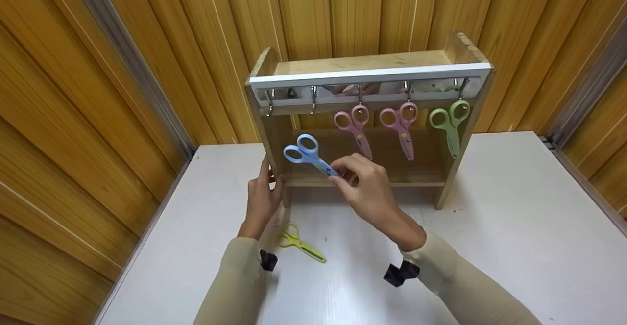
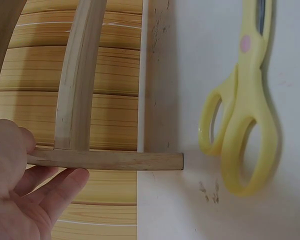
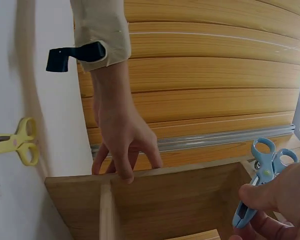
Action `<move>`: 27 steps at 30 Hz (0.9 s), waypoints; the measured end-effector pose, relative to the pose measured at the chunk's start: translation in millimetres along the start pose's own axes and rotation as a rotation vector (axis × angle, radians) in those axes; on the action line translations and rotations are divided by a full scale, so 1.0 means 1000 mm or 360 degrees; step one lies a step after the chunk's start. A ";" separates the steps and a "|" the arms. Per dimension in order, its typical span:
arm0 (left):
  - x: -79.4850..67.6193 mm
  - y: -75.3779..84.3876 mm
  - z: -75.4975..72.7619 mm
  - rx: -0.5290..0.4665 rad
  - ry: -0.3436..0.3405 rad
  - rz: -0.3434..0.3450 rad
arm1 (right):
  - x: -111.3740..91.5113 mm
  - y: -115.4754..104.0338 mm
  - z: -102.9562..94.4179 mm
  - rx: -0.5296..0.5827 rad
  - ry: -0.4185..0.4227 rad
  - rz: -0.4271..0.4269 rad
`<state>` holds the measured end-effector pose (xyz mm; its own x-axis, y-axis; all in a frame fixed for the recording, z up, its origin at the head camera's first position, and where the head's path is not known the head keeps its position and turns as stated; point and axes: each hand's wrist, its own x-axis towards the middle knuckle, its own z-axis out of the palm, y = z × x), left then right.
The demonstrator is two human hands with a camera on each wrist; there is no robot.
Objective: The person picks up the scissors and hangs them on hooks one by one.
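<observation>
My right hand (image 1: 365, 183) pinches blue scissors (image 1: 308, 153) by the blade end, handle loops pointing up and left in front of the wooden rack (image 1: 362, 184). On the rack's left side panel, my left hand (image 1: 262, 197) grips the edge; the left wrist view shows the thumb on one face and fingers (image 2: 72, 185) on the other. Yellow scissors (image 1: 301, 244) lie on the white table below the rack. Pink scissors (image 1: 355, 129), a second pink pair (image 1: 401, 129) and green scissors (image 1: 451, 126) hang by a loop from hooks on the rack's front rail.
Two hooks at the left of the rail, one at the far left (image 1: 269, 103) and another beside it (image 1: 313, 100), carry nothing. Wood-patterned walls (image 1: 352, 16) stand behind and at both sides. The white table (image 1: 514, 227) extends around the rack.
</observation>
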<state>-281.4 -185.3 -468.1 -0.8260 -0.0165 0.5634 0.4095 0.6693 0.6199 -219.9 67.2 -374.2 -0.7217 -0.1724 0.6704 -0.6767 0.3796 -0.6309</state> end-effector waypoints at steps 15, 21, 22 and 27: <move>0.000 -0.002 0.000 -0.0004 -0.0004 -0.0023 | 0.019 -0.004 0.019 0.0252 0.0100 0.0248; 0.000 0.000 0.000 -0.0003 -0.0022 -0.0033 | 0.021 0.000 0.025 0.0269 0.0122 0.0307; 0.000 0.000 0.000 0.0000 -0.0023 -0.0034 | 0.021 0.000 0.026 0.0270 0.0127 0.0311; -0.001 -0.001 0.000 0.0018 0.0002 0.0021 | 0.022 0.004 0.032 0.0245 0.0176 0.0295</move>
<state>-280.5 -186.1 -469.3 -0.8202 -0.0085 0.5720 0.4158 0.6778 0.6063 -242.8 36.1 -374.4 -0.8207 -0.0095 0.5713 -0.5549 0.2514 -0.7930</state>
